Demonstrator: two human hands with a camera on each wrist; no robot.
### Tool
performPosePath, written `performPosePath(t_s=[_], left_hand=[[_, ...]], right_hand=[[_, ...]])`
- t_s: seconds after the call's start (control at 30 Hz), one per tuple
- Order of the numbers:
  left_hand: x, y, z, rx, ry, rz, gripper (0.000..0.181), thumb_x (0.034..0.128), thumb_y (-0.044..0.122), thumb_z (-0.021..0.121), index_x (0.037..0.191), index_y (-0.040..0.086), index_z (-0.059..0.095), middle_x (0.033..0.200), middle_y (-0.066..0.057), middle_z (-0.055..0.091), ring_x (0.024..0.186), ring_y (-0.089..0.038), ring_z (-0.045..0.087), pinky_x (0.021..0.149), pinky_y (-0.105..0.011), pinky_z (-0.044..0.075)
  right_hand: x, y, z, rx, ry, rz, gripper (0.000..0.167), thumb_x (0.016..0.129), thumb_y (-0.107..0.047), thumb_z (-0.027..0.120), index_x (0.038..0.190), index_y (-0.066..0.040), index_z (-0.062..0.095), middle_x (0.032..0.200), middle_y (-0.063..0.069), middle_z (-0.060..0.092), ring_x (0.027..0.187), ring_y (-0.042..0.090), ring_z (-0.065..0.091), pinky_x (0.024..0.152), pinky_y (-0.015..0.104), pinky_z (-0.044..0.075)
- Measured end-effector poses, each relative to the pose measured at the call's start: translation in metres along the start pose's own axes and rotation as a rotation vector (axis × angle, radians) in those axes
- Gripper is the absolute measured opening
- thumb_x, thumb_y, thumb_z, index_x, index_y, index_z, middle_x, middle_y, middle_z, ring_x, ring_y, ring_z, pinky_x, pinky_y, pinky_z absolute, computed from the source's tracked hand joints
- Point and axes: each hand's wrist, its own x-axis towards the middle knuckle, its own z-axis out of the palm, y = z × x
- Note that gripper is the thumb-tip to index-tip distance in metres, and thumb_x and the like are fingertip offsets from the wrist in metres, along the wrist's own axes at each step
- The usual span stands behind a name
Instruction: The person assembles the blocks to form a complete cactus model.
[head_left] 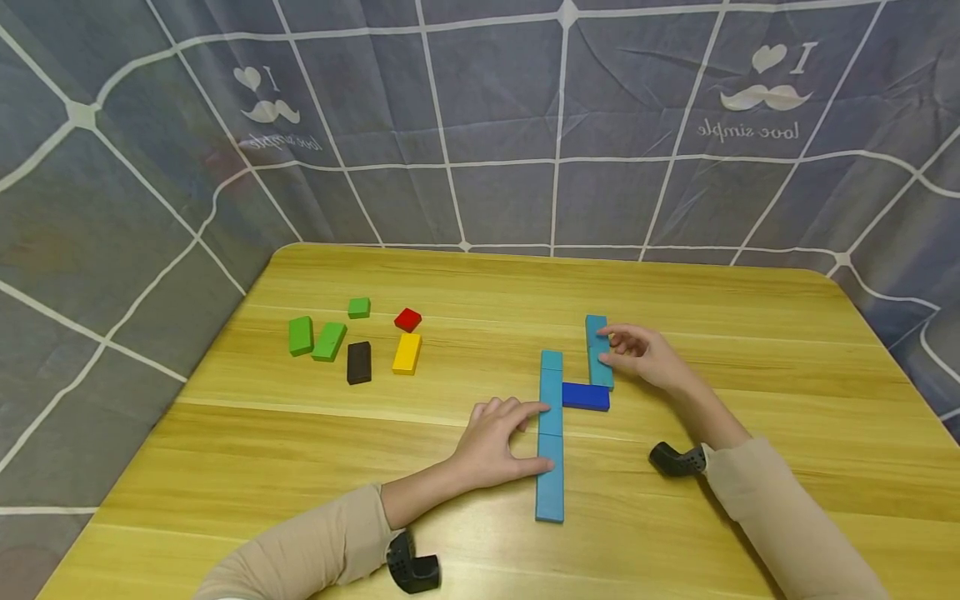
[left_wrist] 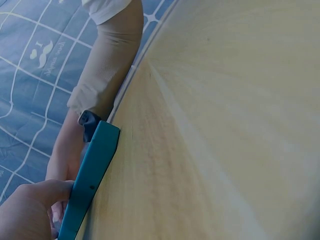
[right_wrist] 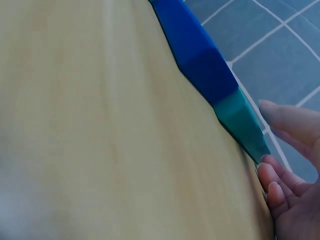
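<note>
Light blue blocks (head_left: 551, 417) lie end to end in a straight line, a short one at the far end. My left hand (head_left: 495, 446) rests its thumb and index finger, spread apart, on this line. From the line a dark blue block (head_left: 586, 397) extends right to the near end of a second light blue row (head_left: 600, 375). At that row, my right hand (head_left: 645, 358) has its thumb and index fingertips by the blocks, other fingers loosely bent. In the right wrist view its thumb stands off the light blue block (right_wrist: 242, 122). The left wrist view shows a light blue block (left_wrist: 92, 180) beside the left thumb.
On the left of the wooden table (head_left: 262, 467) lie green blocks (head_left: 330, 342), a small green one (head_left: 359, 307), a black block (head_left: 359, 362), a yellow block (head_left: 407, 354) and a small red one (head_left: 408, 319). A grey patterned curtain (head_left: 495, 117) borders the far edge.
</note>
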Motion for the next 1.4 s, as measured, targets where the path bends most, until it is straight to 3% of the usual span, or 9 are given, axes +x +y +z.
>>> performPosePath(t_s=[0.33,0.47,0.63,0.83,0.93,1.03,1.23,1.4], left_hand=[[0.000,-0.001,0.000,0.000,0.000,0.001,0.064,0.0715,0.048,0.071,0.127,0.022,0.052,0.077,0.008,0.041,0.076,-0.009,0.034,0.075,-0.029,0.023],[0.000,-0.001,0.001,-0.002,0.002,0.003,0.064,0.0714,0.048,0.071,0.126,0.021,0.052,0.078,0.009,0.042,0.076,-0.009,0.034,0.075,-0.029,0.023],[0.000,-0.002,0.001,-0.018,0.006,0.005,0.064,0.0714,0.048,0.072,0.127,0.021,0.052,0.078,0.008,0.042,0.076,-0.009,0.034,0.076,-0.030,0.024],[0.002,-0.008,-0.006,-0.239,0.043,0.034,0.061,0.0731,0.033,0.075,0.126,0.013,0.052,0.084,0.000,0.049,0.079,-0.013,0.041,0.078,-0.031,0.029],[0.004,-0.016,-0.016,-0.331,0.088,0.049,0.060,0.0736,0.022,0.076,0.126,0.006,0.052,0.087,-0.007,0.051,0.080,-0.019,0.044,0.075,-0.030,0.035],[0.005,-0.027,-0.030,-0.337,0.151,0.036,0.059,0.0735,0.016,0.076,0.125,0.002,0.051,0.089,-0.012,0.052,0.080,-0.024,0.045,0.073,-0.033,0.039],[0.005,-0.056,-0.065,-0.242,0.283,-0.028,0.059,0.0739,0.015,0.076,0.126,0.003,0.051,0.096,-0.017,0.052,0.085,-0.031,0.045,0.073,-0.041,0.038],[0.001,-0.086,-0.094,-0.125,0.340,-0.041,0.060,0.0728,0.017,0.077,0.126,0.007,0.050,0.098,-0.016,0.053,0.089,-0.032,0.045,0.077,-0.045,0.036]], right_hand=[[-0.012,-0.029,0.006,-0.081,0.009,0.017,0.035,0.086,-0.004,0.061,0.118,0.009,0.054,0.099,0.022,0.049,0.078,0.022,0.042,0.068,0.025,0.038],[-0.011,-0.024,0.006,-0.082,0.013,0.008,0.035,0.085,-0.003,0.061,0.118,0.009,0.054,0.099,0.023,0.049,0.078,0.022,0.042,0.068,0.024,0.038],[-0.005,-0.001,0.005,-0.086,0.019,0.012,0.037,0.085,-0.008,0.063,0.119,0.004,0.056,0.100,0.018,0.050,0.080,0.020,0.043,0.068,0.024,0.038],[-0.003,0.010,0.005,-0.085,0.015,0.013,0.038,0.086,-0.015,0.065,0.120,0.000,0.057,0.101,0.015,0.050,0.081,0.020,0.043,0.069,0.025,0.038],[-0.002,0.010,0.005,-0.082,0.019,0.011,0.038,0.085,-0.015,0.065,0.119,-0.001,0.058,0.099,0.015,0.050,0.081,0.022,0.043,0.069,0.025,0.039],[-0.002,0.010,0.006,-0.087,0.021,0.013,0.038,0.085,-0.016,0.066,0.119,-0.001,0.058,0.099,0.014,0.050,0.081,0.022,0.043,0.068,0.025,0.039],[-0.002,0.011,0.005,-0.089,0.021,0.014,0.038,0.085,-0.016,0.066,0.119,-0.001,0.058,0.099,0.014,0.050,0.080,0.022,0.044,0.068,0.024,0.039],[-0.001,0.013,0.004,-0.085,0.021,0.011,0.037,0.085,-0.015,0.065,0.119,-0.001,0.058,0.099,0.014,0.051,0.081,0.021,0.044,0.068,0.024,0.039]])
